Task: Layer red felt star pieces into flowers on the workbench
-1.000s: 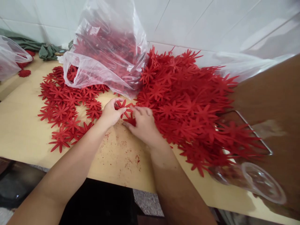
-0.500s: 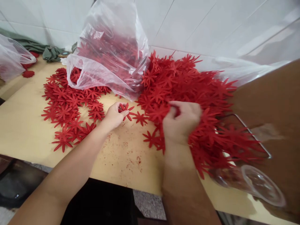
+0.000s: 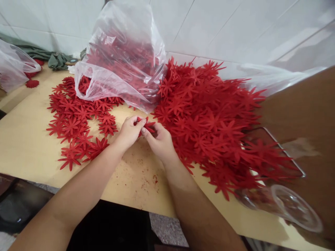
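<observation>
Low over the middle of the table, my left hand [image 3: 131,130] and my right hand [image 3: 161,140] meet, thumbs side by side. Between them both pinch a red felt flower [image 3: 149,127] with narrow petals; whether it is one layer or more is partly hidden by the fingers. A big heap of the same red felt flowers [image 3: 206,118] lies right of my right hand. To the left, a looser spread of red flowers [image 3: 70,122] covers the tabletop, some lying close to my left forearm.
A clear plastic bag [image 3: 125,69] full of red flowers stands behind my hands. At right are a brown board [image 3: 300,115], a metal wire frame [image 3: 285,153] and a clear plastic cup [image 3: 282,205] on its side. Red crumbs dot the wooden table [image 3: 131,184].
My right hand has moved left from the big heap to my left hand and now grips the flower there too. My left hand has stayed almost in place.
</observation>
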`<action>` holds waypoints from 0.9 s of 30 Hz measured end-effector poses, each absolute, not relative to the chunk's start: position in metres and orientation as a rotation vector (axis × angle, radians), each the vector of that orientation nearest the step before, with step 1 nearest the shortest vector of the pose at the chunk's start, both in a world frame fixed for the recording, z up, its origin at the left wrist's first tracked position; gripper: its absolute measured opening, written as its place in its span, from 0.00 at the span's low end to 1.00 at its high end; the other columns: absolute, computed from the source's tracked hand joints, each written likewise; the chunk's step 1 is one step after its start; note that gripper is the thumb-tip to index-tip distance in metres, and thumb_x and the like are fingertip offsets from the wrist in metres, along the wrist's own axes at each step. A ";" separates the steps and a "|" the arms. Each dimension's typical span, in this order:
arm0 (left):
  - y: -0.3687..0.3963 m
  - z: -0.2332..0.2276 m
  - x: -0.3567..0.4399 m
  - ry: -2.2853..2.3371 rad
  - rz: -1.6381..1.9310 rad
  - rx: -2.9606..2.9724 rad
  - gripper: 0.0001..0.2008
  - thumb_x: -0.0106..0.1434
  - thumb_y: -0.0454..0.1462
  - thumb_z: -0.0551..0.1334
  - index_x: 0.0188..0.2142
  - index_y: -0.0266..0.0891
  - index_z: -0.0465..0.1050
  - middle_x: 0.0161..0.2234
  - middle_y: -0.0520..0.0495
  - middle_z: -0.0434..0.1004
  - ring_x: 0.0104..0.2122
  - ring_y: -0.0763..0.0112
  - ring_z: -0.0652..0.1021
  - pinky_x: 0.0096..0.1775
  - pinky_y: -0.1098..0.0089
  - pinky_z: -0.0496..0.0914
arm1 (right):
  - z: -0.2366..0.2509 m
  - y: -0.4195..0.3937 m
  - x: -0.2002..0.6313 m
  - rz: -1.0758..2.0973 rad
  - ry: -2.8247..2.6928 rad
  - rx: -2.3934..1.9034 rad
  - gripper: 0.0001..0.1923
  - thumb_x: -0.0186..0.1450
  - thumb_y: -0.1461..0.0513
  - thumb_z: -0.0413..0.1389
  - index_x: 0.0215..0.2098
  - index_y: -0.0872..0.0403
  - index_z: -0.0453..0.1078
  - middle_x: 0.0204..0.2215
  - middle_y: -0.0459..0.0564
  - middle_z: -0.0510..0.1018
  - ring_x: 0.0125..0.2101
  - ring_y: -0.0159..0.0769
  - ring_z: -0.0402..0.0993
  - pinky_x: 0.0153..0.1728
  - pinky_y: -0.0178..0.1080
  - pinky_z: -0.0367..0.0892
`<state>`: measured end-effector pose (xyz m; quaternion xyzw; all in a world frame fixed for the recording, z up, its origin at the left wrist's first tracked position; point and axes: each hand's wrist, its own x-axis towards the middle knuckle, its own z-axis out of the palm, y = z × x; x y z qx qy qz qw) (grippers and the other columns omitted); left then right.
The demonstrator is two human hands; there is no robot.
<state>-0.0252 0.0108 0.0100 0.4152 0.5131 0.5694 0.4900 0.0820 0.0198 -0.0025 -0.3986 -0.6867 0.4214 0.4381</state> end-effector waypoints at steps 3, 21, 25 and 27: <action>0.010 0.009 -0.023 1.189 1.369 0.995 0.08 0.58 0.36 0.54 0.25 0.36 0.65 0.22 0.54 0.65 0.23 0.81 0.65 0.28 0.76 0.61 | -0.003 0.023 0.084 1.171 -1.621 -0.983 0.13 0.54 0.54 0.54 0.32 0.55 0.67 0.24 0.45 0.72 0.24 0.29 0.67 0.29 0.36 0.66; 0.010 0.015 -0.026 1.155 1.420 0.848 0.04 0.55 0.35 0.58 0.27 0.36 0.68 0.25 0.53 0.71 0.25 0.82 0.69 0.33 0.75 0.63 | 0.007 0.027 0.094 1.209 -1.659 -0.952 0.17 0.52 0.50 0.56 0.30 0.55 0.67 0.19 0.41 0.66 0.19 0.25 0.59 0.22 0.33 0.59; 0.011 0.017 -0.029 1.168 1.447 0.764 0.05 0.56 0.36 0.58 0.25 0.36 0.67 0.24 0.54 0.71 0.24 0.82 0.68 0.31 0.76 0.61 | 0.010 0.028 0.099 1.126 -1.630 -1.013 0.14 0.53 0.52 0.56 0.25 0.55 0.67 0.18 0.42 0.67 0.19 0.26 0.60 0.22 0.33 0.59; 0.011 0.016 -0.030 1.183 1.489 0.704 0.05 0.55 0.36 0.58 0.25 0.37 0.66 0.23 0.54 0.70 0.23 0.82 0.67 0.30 0.77 0.60 | 0.011 0.030 0.104 1.066 -1.582 -1.063 0.13 0.53 0.53 0.56 0.23 0.55 0.66 0.18 0.43 0.67 0.19 0.26 0.61 0.22 0.33 0.59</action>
